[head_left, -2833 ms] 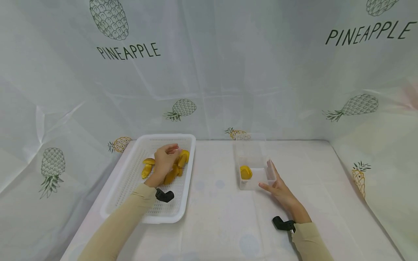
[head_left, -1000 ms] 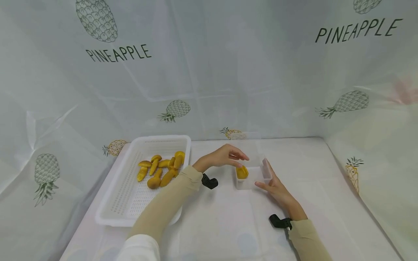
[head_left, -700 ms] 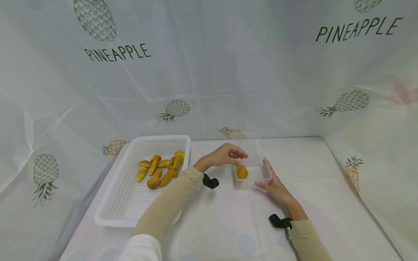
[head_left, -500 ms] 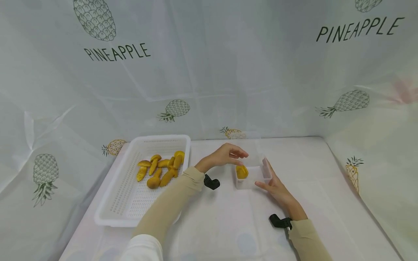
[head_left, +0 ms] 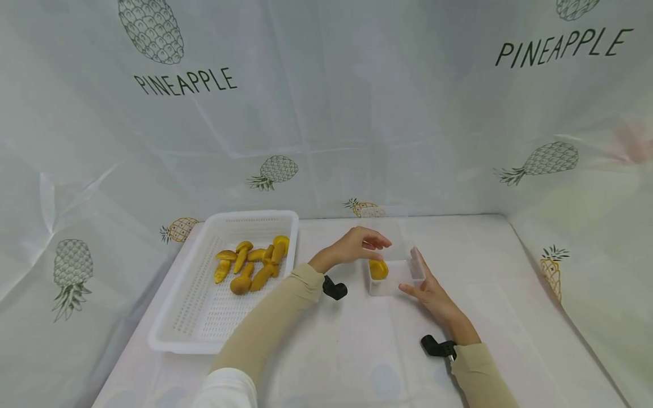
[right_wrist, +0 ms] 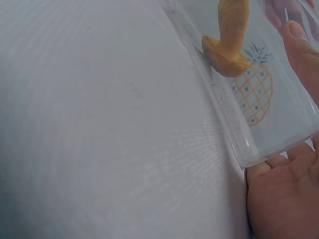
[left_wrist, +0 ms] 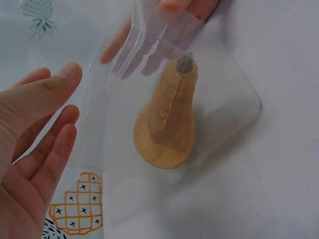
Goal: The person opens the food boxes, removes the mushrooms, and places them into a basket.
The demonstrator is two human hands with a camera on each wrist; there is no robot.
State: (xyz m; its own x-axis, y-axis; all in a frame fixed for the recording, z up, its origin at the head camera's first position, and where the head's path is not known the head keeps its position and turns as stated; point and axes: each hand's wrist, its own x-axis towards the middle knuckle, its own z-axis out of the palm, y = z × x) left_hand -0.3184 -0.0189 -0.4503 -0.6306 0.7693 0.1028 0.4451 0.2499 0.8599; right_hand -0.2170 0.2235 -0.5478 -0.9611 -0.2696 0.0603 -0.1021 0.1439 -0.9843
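In the head view a small clear plastic box point(head_left: 395, 287) stands on the table, its transparent lid point(head_left: 384, 226) raised at the back. One yellow-brown mushroom point(head_left: 378, 270) is at its left end; the left wrist view shows this mushroom point(left_wrist: 167, 119) through the clear wall, stem and cap both visible. My left hand point(head_left: 359, 245) hovers above that end with loosely bent fingers, and a gap separates it from the mushroom in the left wrist view. My right hand point(head_left: 432, 294) holds the box's right end, thumb at the front and fingers along the side.
On the left of the table sits a white perforated basket point(head_left: 196, 317). Several mushrooms point(head_left: 240, 285) lie inside it, toward its far right part. A pineapple-print curtain point(head_left: 326, 113) hangs behind and beside the white tablecloth point(head_left: 347, 351).
My left hand has come from the basket across to the right, over the box, and has stayed nearly still there during the last second. My right hand keeps its place at the box.
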